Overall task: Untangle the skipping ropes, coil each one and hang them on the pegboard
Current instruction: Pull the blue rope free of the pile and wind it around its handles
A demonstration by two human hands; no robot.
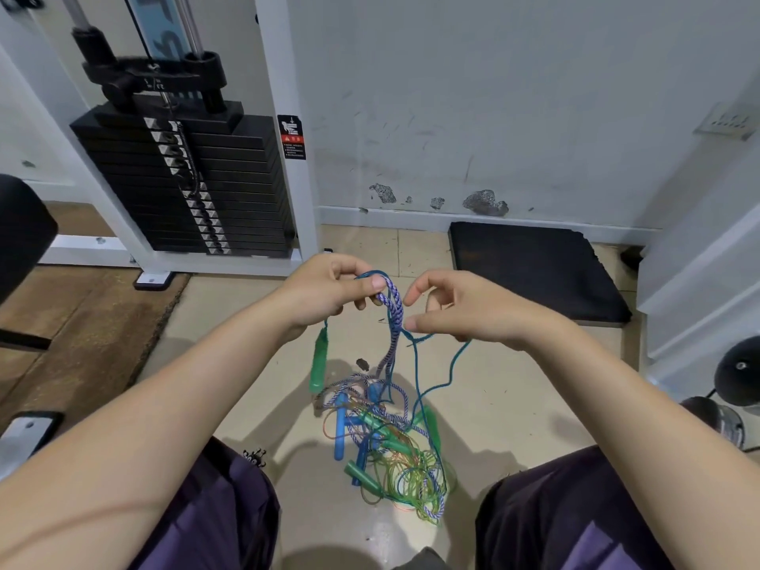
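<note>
A tangle of skipping ropes lies on the floor between my knees, with blue and green handles and thin green, orange and teal cords. My left hand pinches a loop of the braided purple-and-white rope together with a teal cord at chest height. A green handle dangles below that hand. My right hand holds the teal cord just right of the braided loop, thumb and fingers curled round it. No pegboard is in view.
A black weight stack in a white frame stands at the back left. A black mat lies against the scuffed white wall. A brown mat covers the floor at left. Dark round weights sit at the right edge.
</note>
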